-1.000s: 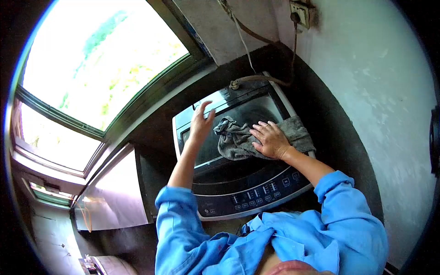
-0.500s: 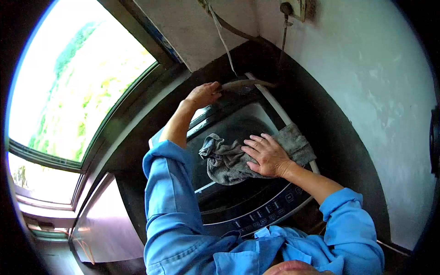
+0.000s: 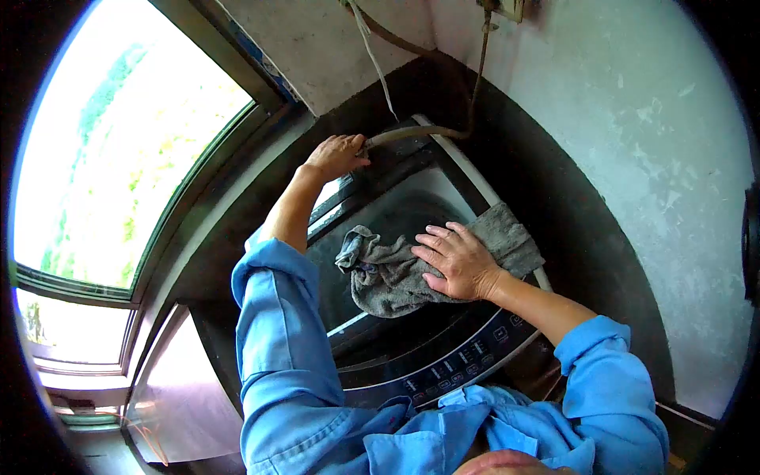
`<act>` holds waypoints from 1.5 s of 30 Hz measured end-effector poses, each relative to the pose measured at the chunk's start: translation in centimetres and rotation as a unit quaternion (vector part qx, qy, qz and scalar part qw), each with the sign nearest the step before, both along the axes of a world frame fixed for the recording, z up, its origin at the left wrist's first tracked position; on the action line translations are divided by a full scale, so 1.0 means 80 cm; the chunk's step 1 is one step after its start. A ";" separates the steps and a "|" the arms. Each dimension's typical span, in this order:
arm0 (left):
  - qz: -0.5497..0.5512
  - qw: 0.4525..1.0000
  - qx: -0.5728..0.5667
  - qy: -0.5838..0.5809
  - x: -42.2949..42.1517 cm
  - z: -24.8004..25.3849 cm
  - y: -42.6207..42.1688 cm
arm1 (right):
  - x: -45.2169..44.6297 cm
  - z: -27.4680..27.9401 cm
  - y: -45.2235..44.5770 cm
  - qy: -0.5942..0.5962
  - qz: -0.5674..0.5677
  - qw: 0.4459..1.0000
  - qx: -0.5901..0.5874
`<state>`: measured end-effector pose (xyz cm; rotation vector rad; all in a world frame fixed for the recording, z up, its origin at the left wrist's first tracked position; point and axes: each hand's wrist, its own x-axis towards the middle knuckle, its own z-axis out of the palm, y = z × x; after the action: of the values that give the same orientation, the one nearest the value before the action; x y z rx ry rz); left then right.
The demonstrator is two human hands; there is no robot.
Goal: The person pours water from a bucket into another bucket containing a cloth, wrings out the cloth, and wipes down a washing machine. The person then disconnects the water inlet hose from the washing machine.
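Observation:
At the back of a top-loading washing machine (image 3: 443,372), my left hand (image 3: 336,157) is closed around the end of a grey-brown hose (image 3: 412,132). The fingers partly hide the hose's fitting. My right hand (image 3: 463,265) lies with fingers stretched out on a crumpled grey cloth (image 3: 388,289). This cloth spreads across the machine's dark see-through lid (image 3: 419,202), and its right end hangs over the light side rim. A control panel (image 3: 459,368) with printed symbols runs along the machine's front, close to my body.
A window (image 3: 134,150) fills the left side, with a pale cabinet-like panel (image 3: 186,388) below it. Bare wall (image 3: 617,134) rises at the right. A white cord (image 3: 376,59) hangs behind the machine, and a wall socket (image 3: 511,8) sits at the top.
The view has shifted slightly. My left hand and the hose end appear a little further left, and the hose now bends more sharply near the wall. My right hand stays on the cloth.

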<state>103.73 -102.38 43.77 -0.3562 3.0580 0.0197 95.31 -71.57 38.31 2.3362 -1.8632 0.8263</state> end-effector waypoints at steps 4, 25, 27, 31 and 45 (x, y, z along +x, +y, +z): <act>0.038 0.998 0.011 -0.044 -0.003 0.005 0.003 | 0.000 -0.002 0.000 0.001 -0.003 1.000 -0.009; 0.153 0.987 -0.029 -0.031 -0.020 -0.011 0.008 | -0.001 -0.010 0.001 0.005 -0.006 1.000 -0.019; 0.156 0.987 -0.031 -0.025 -0.020 -0.020 0.005 | 0.000 -0.011 0.001 0.003 -0.008 1.000 -0.020; 0.212 0.976 -0.041 -0.020 -0.026 -0.014 0.020 | -0.001 -0.007 0.001 -0.001 -0.006 1.000 -0.013; 0.260 0.959 -0.006 -0.111 -0.037 0.001 0.021 | 0.001 -0.010 0.003 0.005 -0.010 0.999 -0.036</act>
<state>100.76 -100.71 43.82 -1.0716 2.6580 -0.0140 95.40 -71.31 37.54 2.2707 -1.8182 0.8642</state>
